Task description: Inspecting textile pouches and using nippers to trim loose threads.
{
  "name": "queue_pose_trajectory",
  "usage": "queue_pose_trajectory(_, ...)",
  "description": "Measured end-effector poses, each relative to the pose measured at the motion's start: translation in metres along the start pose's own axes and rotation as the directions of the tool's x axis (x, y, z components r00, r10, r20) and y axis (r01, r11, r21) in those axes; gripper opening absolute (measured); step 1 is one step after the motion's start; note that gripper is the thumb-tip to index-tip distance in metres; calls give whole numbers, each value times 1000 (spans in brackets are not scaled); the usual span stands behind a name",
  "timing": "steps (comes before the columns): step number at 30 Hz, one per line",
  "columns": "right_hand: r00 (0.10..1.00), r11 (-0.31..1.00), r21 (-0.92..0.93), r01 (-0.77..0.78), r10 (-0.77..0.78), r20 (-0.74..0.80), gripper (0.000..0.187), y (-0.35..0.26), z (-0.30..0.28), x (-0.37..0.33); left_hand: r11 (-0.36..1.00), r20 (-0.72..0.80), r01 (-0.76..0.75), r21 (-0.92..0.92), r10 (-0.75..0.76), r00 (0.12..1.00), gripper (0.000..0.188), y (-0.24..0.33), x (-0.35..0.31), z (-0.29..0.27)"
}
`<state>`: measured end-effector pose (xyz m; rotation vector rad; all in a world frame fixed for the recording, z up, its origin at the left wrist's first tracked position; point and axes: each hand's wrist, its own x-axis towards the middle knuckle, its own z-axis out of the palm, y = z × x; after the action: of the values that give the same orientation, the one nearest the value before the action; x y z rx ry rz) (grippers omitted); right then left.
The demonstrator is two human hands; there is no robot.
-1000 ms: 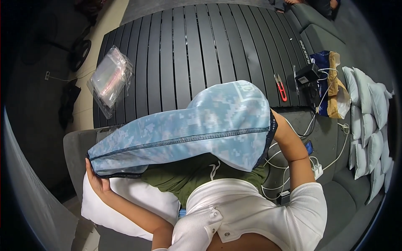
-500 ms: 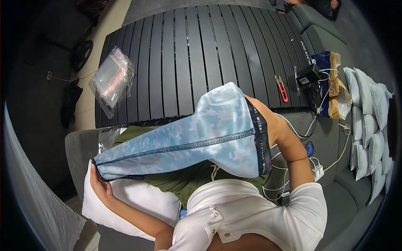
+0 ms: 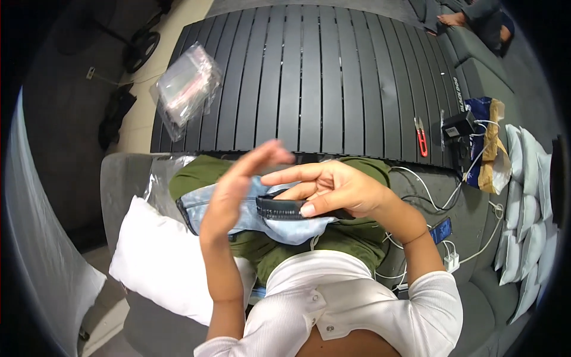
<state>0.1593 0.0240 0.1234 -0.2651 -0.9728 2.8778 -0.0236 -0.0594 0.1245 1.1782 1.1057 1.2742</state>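
Note:
A light blue camouflage fabric sleeve [image 3: 285, 232] lies across my lap, over green cloth [image 3: 262, 253]. Its black elastic band [image 3: 278, 209] is at the near middle, pinched by my right hand [image 3: 342, 187] with the thumb outside and some fingers at the opening. My left hand [image 3: 229, 199] is raised above the sleeve, left of the band. It is smeared by motion, and whether it touches the fabric cannot be told. The sleeve's dark-edged narrow end [image 3: 185, 215] rests at the left, on the green cloth.
Beyond my lap stands a black slatted table [image 3: 291, 77] with clear plastic bags [image 3: 187, 89] and red thread snips [image 3: 422, 140]. On the right are a black adapter [image 3: 459, 125], white cables [image 3: 416, 178], a phone [image 3: 441, 231] and stacked pale cushions [image 3: 526, 202]. A white pillow [image 3: 160, 262] lies left.
The sleeve was stretched out between both hands and is now down on my lap. My left hand left its narrow end and moved right; my right hand came in with the band.

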Motion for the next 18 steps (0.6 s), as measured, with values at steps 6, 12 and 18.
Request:
queue_pose_trajectory(6, 976, 983, -176, 57, -92, -197, 39, -10, -2, -14, 927, 323, 361, -104, -312, 894, 28, -1, -3, -10)
queue_pose_trajectory(12, 988, 942, -335, 24, -74, -138, 39, -9, -15, -19, 909, 168, 407, -91, -389, 906, 22, 13, -4, 5)
queue_pose_trajectory(18, 954, 904, -428, 15, -141, -264, 18, -4, -15, -17, 923, 29, 363, -124, -362, 932, 19, 14, -8, 10)
